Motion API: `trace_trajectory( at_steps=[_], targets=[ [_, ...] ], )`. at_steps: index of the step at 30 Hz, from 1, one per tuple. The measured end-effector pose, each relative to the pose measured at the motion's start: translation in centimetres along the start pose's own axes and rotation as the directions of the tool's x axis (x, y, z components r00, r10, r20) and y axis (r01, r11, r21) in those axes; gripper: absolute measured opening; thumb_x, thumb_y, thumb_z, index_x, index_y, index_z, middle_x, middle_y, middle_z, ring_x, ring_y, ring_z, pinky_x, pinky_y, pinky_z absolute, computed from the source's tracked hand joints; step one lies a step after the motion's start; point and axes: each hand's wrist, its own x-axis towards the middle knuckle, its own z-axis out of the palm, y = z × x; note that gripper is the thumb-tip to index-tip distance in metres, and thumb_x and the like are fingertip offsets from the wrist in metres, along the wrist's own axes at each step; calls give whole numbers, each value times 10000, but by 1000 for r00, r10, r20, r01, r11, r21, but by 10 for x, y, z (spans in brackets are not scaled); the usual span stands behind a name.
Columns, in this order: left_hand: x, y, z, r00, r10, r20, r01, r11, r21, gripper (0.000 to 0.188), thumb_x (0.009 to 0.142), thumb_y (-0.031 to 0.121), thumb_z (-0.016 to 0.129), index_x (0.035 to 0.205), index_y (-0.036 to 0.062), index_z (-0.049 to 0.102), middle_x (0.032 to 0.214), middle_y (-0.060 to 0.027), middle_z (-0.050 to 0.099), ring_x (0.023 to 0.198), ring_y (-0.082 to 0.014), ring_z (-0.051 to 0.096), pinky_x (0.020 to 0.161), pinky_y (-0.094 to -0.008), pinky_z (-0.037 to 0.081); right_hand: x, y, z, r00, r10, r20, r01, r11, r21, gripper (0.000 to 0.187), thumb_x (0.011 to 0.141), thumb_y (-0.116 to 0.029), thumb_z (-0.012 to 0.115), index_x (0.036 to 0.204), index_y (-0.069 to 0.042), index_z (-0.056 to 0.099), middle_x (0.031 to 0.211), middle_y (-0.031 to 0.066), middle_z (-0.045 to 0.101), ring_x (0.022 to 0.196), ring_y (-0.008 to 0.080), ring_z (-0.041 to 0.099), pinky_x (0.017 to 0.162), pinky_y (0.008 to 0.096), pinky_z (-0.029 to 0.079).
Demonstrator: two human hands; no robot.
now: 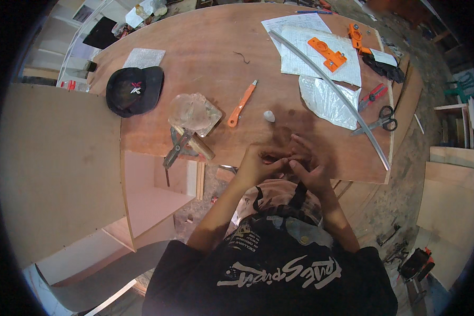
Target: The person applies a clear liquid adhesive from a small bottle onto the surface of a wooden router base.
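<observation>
Close together at the near edge of the wooden tabletop [226, 137], my left hand [262, 162] and my right hand [309, 167] meet with bent fingers. Their thumbs and fingertips are pressed together, closed around something too small or too hidden to name. Just beyond them lies a small white lump [269, 116]. An orange utility knife [242, 104] rests to its left. Further left, a clear plastic container [195, 115] sits beside a hammer-like tool [179, 147] with a metal head and wooden handle, overhanging the edge.
A dark cap [134, 90] lies at left. At right are a long grey strip [332, 84], a silvery plastic sheet [327, 102], scissors [376, 124], a red-handled tool [373, 97], papers [292, 60] and an orange jig [327, 54]. A tall board [63, 168] stands left.
</observation>
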Motion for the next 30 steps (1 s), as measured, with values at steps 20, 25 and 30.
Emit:
trace_trajectory(
  at_steps=[20, 25, 30],
  targets=[
    [1, -7, -2, 999, -44, 28, 47, 994, -100, 231, 857, -34, 595, 1070, -21, 686, 1009, -100, 703, 872, -134, 664, 743, -251, 531, -1, 10, -3, 1000, 6, -7, -5, 987, 161, 535, 816, 32, 654, 1321, 3, 479, 1290, 155, 521, 1040, 220, 619, 710, 287, 610],
    [1, -16, 8, 991, 85, -104, -89, 995, -35, 196, 836, -33, 615, 1009, -18, 706, 924, -87, 716, 754, -130, 675, 619, -245, 548, -2, 5, -4, 1000, -18, 23, 15, 994, 108, 523, 812, 32, 654, 1309, 17, 489, 1297, 159, 529, 1061, 238, 620, 725, 290, 604],
    [2, -22, 16, 971, 127, -204, -117, 991, 58, 238, 776, -56, 602, 992, -27, 697, 909, -99, 713, 791, -130, 668, 691, -250, 543, -2, 4, -1, 997, -79, 22, 78, 995, 64, 515, 819, 33, 644, 1310, 18, 488, 1300, 160, 528, 1074, 233, 619, 730, 284, 602]
  ],
)
